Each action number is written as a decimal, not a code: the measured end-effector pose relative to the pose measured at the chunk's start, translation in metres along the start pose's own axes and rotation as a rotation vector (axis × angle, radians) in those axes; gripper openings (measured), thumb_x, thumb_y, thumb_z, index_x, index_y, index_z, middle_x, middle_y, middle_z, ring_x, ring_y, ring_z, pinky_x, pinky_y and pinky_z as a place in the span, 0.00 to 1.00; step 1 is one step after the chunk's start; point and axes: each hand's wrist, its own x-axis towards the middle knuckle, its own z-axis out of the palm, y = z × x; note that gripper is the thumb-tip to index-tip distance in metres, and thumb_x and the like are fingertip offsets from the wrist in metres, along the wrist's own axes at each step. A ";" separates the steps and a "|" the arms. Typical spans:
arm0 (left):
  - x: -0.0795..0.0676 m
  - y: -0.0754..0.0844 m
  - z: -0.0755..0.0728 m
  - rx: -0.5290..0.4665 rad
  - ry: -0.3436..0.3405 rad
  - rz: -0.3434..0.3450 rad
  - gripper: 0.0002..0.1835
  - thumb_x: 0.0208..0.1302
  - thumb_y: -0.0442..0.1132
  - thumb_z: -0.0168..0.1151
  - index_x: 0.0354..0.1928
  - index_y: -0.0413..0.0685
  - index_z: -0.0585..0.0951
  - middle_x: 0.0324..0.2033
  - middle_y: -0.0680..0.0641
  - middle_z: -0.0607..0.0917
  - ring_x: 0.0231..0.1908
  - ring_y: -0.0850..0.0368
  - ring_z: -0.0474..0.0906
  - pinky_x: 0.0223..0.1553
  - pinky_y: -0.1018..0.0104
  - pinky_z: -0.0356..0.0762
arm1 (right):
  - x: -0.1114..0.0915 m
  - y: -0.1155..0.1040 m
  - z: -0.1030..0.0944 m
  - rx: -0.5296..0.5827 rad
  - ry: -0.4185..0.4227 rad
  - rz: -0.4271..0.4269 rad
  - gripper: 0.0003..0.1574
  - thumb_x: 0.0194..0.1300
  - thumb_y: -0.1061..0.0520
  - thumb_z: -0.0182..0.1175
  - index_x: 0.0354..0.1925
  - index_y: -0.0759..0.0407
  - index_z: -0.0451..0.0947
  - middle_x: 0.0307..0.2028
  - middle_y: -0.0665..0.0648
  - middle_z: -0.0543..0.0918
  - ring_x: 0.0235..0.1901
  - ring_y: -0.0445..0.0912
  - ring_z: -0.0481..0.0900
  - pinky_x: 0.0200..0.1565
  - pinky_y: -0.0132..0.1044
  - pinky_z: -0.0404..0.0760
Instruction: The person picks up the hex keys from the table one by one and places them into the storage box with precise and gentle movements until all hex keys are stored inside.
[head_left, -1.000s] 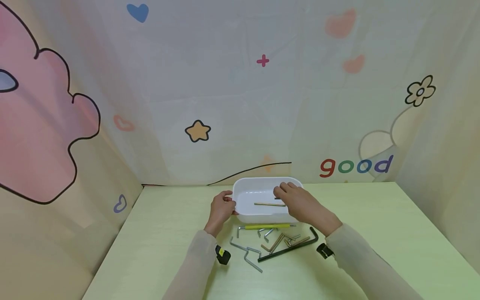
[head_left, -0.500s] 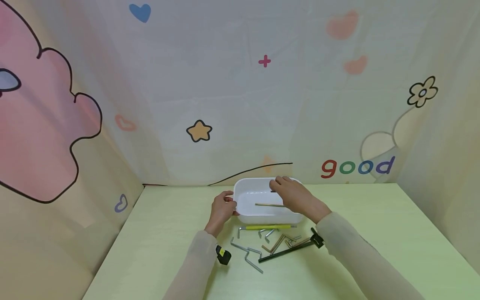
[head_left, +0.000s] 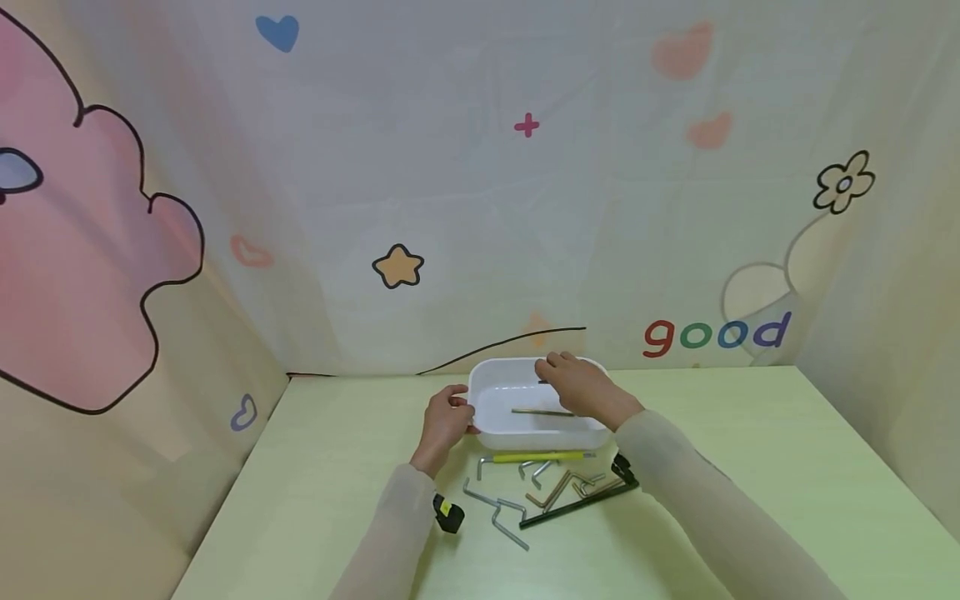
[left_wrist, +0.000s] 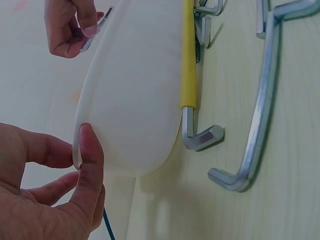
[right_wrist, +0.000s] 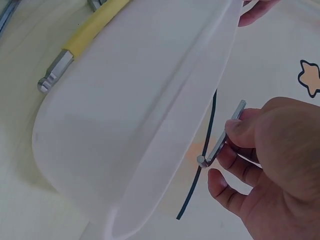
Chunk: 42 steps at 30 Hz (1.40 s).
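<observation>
My left hand (head_left: 446, 421) pinches the left rim of a white plastic box (head_left: 543, 440), thumb outside the wall as the left wrist view shows. Over the box's inside, towards its back right, is my right hand (head_left: 581, 388). Its thumb and fingers pinch a small silver hex key (right_wrist: 223, 137), seen with its short bent end towards the right wrist camera. Inside the box lies a gold-coloured hex key (head_left: 542, 412), its right end hidden behind the right hand.
Just in front of the box lies a hex key with a yellow sleeve (head_left: 536, 457). Nearer are a long black hex key (head_left: 573, 506), several silver hex keys (head_left: 510, 530) and gold-coloured ones (head_left: 557, 492). A printed curtain (head_left: 480, 208) hangs behind the table (head_left: 352, 433).
My right hand has moved a little left and towards the back of the box, carrying the small hex key. The left hand keeps its grip on the rim.
</observation>
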 end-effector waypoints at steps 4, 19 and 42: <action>-0.001 0.000 0.001 0.000 0.001 0.000 0.26 0.59 0.28 0.56 0.62 0.40 0.74 0.38 0.43 0.75 0.25 0.58 0.76 0.35 0.59 0.86 | 0.007 0.001 0.003 0.019 -0.046 0.014 0.15 0.65 0.70 0.56 0.48 0.57 0.71 0.42 0.55 0.77 0.40 0.48 0.73 0.42 0.41 0.77; -0.001 -0.001 0.001 0.009 0.008 -0.010 0.25 0.60 0.29 0.57 0.62 0.40 0.74 0.41 0.42 0.76 0.27 0.57 0.77 0.31 0.64 0.85 | 0.023 0.008 0.021 0.046 -0.153 0.038 0.13 0.67 0.69 0.55 0.48 0.58 0.71 0.41 0.55 0.78 0.38 0.47 0.73 0.45 0.43 0.77; -0.004 0.002 0.001 -0.009 0.005 -0.003 0.26 0.60 0.29 0.56 0.62 0.40 0.73 0.40 0.42 0.75 0.27 0.57 0.76 0.27 0.70 0.83 | 0.009 0.000 0.014 0.074 -0.083 0.037 0.23 0.68 0.60 0.59 0.60 0.54 0.72 0.48 0.56 0.79 0.49 0.52 0.78 0.52 0.47 0.80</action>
